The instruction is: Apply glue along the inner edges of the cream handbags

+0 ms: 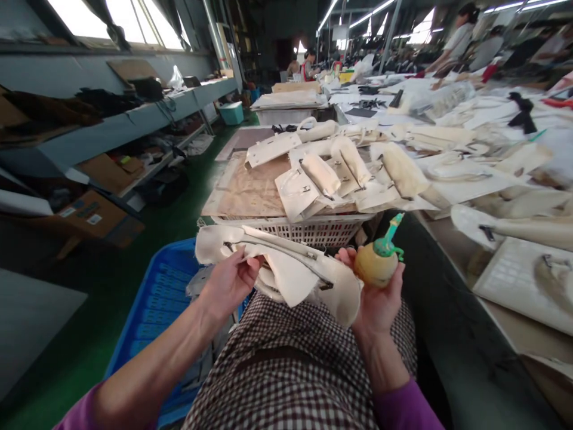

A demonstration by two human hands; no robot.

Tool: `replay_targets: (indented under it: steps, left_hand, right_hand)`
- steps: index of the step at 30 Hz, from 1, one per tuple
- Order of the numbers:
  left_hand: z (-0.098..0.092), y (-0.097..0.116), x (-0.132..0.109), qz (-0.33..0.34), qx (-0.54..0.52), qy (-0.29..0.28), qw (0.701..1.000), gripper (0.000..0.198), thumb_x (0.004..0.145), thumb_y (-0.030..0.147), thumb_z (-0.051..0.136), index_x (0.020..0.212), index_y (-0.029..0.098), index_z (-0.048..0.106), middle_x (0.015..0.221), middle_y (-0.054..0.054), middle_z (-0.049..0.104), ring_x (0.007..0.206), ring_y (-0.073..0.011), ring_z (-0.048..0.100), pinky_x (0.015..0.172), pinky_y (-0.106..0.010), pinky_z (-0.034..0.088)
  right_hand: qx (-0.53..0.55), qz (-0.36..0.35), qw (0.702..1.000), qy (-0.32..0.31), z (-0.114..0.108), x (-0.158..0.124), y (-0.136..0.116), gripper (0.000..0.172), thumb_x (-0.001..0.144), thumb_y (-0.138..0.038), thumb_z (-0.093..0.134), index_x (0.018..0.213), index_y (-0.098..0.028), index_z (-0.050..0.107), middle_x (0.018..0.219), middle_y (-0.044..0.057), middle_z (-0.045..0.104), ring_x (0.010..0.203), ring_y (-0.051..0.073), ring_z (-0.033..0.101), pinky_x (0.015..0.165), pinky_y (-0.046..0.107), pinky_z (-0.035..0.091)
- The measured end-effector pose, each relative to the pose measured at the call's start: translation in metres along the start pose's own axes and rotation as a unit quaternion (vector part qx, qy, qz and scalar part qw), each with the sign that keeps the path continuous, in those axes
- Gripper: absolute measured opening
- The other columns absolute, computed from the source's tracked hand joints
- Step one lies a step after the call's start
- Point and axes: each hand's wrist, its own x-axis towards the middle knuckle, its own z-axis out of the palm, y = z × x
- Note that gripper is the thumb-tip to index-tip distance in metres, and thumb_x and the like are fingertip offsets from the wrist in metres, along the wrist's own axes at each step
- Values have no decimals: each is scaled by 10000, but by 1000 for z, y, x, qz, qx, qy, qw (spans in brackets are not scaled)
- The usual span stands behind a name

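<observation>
A cream bag piece (293,276) with a long dark zipper stretches across my lap between both hands. My left hand (233,278) pinches its edge near the zipper's left end. My right hand (380,304) is wrapped round a round yellowish squeeze bottle (375,264), which has a green cap and a narrow green spout pointing up. The right end of the bag piece rests against that hand's thumb side; whether the fingers also grip it is hidden.
More cream bag pieces (320,173) lie on a board (246,185) over a white plastic basket (313,232) ahead. A blue crate (134,334) stands at my left. On the right, a long table (501,316) carries piled pieces. Several people work farther back.
</observation>
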Motion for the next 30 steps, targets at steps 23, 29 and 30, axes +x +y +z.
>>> replay_targets:
  steps: [23,29,30]
  left_hand:
    - [-74,-9,32,520,658,-356,413,686,894,53,560,1507,275,346,1511,-163,485,1479,-331,341,1194,-658,232]
    - [-26,-16,53,576,650,-394,301,235,957,106,470,1131,175,611,853,-54,709,811,-194,657,1000,-480,471]
    - [-22,-20,56,590,642,-410,268,189,966,114,457,962,175,636,753,-36,675,726,-180,626,881,-409,517]
  right_hand:
    - [-6,115,983,-145,20,8,21,585,824,-758,513,958,-208,660,701,-13,528,316,21,163,318,213,209]
    - [-23,96,989,-111,17,16,24,586,832,-756,510,818,-191,663,574,-33,475,321,34,172,318,199,220]
    - [-26,92,990,-99,16,20,23,586,836,-754,512,786,-189,660,557,-32,476,323,34,176,321,192,212]
